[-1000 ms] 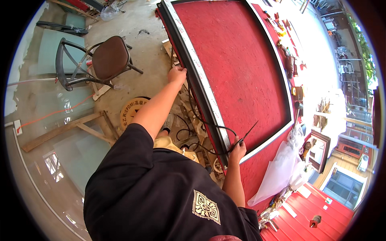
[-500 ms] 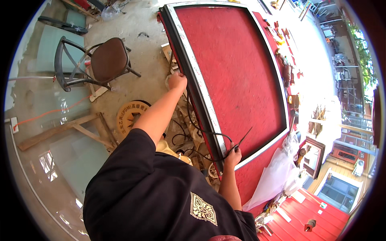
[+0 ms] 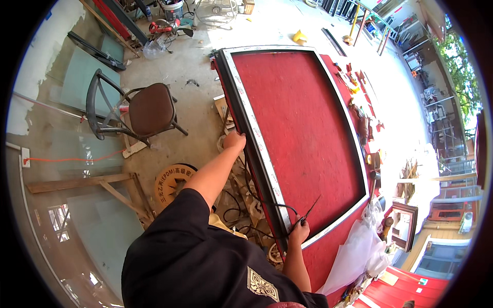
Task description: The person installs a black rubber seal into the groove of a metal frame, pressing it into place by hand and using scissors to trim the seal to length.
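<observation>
A window or door frame, white along its face and black along its edges, lies on a red-topped table. On its near long side my left hand is closed, fingers pressed at a black rubber strip against the frame's outer edge. From there the strip sags and loops across the frame to my right hand. That hand is closed around a thin pointed tool with a dark handle, the strip running beside it. The tool's point juts out over the red surface; its exact kind is unclear.
A brown-seated chair stands at the left, with a yellow round carton nearer me. Tools line the table's far side. Clear plastic sheeting lies at the right. More black strip hangs among clutter below the table edge.
The whole view has shifted, so the table sits lower in the picture and more floor shows beyond it. Both hands keep nearly the same places on the frame, still holding strip and tool.
</observation>
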Tool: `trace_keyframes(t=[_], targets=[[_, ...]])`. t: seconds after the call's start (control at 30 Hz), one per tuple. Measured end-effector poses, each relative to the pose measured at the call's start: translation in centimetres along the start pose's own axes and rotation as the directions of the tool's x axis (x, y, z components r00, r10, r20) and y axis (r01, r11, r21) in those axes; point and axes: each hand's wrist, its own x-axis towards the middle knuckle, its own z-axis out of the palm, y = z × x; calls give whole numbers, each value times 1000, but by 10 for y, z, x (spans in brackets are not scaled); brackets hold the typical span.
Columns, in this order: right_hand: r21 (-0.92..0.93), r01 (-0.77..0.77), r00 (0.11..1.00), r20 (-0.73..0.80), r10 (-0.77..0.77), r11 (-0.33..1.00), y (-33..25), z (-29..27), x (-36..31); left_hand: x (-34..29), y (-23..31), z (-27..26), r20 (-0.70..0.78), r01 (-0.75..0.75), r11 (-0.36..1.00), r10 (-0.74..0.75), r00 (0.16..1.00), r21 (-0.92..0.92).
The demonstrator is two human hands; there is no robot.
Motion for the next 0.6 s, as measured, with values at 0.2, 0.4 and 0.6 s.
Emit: trace_keyframes(t=[0.2,0.4,0.6], targets=[[-36,38,999,1,-38,999,-24,-1,-10,21,-10,3,9,79,997,-79,997,-9],[-75,44,999,-16,-46,996,-7,-1,0,35,-13,18,69,176,975,-167,983,-139],[-100,71,997,-28,-74,992,18,4,13,32,-3,11,184,334,902,-292,939,-273]])
